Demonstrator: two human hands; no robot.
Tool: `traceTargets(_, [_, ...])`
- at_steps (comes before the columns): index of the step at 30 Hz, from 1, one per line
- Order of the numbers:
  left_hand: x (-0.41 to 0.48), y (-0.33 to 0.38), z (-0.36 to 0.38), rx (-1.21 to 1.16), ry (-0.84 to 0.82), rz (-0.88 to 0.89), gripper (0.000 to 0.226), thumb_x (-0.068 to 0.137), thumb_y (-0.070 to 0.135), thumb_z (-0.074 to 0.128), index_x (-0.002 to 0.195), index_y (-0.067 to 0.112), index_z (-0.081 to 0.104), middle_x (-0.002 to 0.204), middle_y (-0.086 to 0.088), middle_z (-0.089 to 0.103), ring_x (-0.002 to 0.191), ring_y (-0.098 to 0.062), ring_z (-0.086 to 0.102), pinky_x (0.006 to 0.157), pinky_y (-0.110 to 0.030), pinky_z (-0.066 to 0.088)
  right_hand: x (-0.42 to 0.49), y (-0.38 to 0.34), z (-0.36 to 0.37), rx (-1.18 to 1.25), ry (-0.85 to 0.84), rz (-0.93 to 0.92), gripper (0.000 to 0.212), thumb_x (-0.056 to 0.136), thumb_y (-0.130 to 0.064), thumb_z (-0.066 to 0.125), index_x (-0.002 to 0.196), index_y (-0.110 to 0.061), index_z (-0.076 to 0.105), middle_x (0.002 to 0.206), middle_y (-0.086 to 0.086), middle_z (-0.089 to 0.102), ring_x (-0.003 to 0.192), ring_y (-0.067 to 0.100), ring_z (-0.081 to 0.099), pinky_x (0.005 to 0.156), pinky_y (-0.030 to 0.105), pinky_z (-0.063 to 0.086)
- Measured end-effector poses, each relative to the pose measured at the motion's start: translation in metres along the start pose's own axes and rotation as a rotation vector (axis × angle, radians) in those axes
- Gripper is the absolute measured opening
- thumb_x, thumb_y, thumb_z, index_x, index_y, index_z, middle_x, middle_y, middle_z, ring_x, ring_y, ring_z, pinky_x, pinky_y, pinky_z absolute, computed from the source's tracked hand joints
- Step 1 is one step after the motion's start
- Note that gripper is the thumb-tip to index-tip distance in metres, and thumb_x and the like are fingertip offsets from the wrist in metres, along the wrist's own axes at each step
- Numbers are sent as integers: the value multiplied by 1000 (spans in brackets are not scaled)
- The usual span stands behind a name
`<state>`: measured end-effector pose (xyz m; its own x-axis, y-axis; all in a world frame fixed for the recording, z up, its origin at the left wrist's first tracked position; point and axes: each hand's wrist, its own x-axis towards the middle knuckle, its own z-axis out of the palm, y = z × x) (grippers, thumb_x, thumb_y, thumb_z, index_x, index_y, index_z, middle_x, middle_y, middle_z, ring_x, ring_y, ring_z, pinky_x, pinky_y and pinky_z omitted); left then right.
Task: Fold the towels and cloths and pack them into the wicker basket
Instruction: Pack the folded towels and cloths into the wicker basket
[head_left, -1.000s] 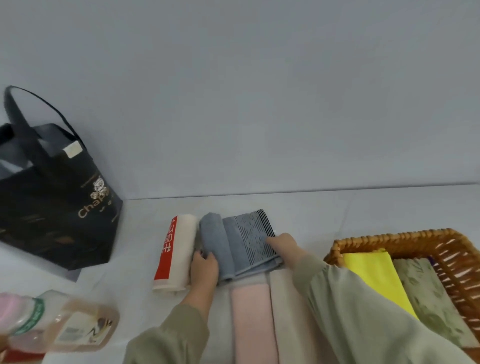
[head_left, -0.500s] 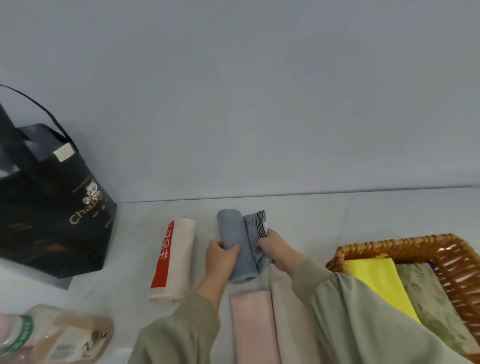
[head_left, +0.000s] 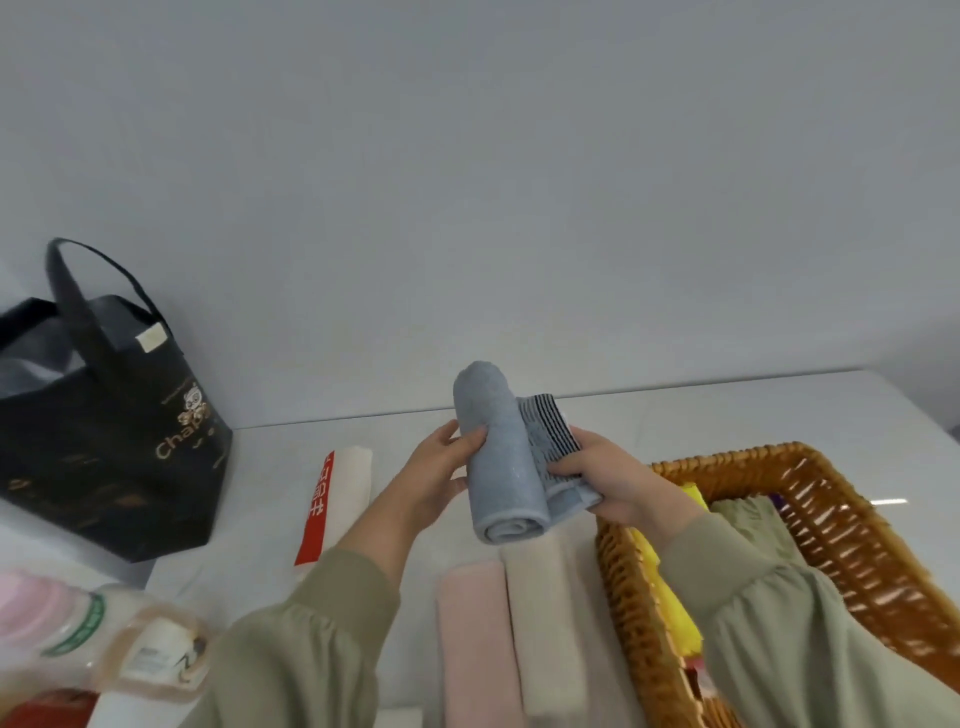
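A plain pale grey wall (head_left: 467, 182) fills the upper half of the view. Below it lies a white tabletop (head_left: 675, 415).

At the far left stands a tall black paper gift bag (head_left: 104, 441) with a looped handle and gold lettering. At the right sits a rectangular brown wicker basket (head_left: 857, 519), running off the lower edge. Inside it lie a bright yellow folded cloth (head_left: 670, 608) along the left wall and a sage green cloth (head_left: 748, 525) beside it.

Two arms in olive green sleeves (head_left: 311, 649) reach in from the bottom. Between them, flat on the tabletop, lie a long pale pink folded towel (head_left: 472, 639) and a long cream folded towel (head_left: 545, 623), side by side and touching.

Both hands hold a blue-grey towel rolled into a cylinder (head_left: 498, 467), lifted above the far ends of those two towels, just left of the basket's corner and not in it. A loose dark-striped end sticks out on the roll's right.

The left hand (head_left: 431, 478) grips the roll's left side, fingers (head_left: 475, 441) curled round it. The right hand (head_left: 613, 483) pinches the striped end, fingers closed on the fabric.

Left of the hands a cream rolled cloth with a red printed band (head_left: 343, 493) lies on the tabletop. A blurred plastic bottle (head_left: 130, 644) lies in the lower left corner.
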<state>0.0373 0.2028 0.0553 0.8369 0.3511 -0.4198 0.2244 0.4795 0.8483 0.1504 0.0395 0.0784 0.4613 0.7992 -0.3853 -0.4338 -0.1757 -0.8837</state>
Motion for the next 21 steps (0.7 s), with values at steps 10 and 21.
traceTargets(10, [-49,-34,163,11,40,135,66,81,1,71,138,14,40,125,-10,60,106,-22,63,74,-32,57,-134,-12,-85,11,-5,31,31,99,-34,43,105,-13,64,98,6,73,85,17,70,72,30,56])
traceTargets(21, [-75,-105,281,56,-21,-23,38,86,28,67,121,21,55,113,-2,64,102,-18,63,88,-42,54,-239,24,-203,-187,-233,111,46,74,-7,71,117,-6,55,109,10,68,102,26,66,76,30,56])
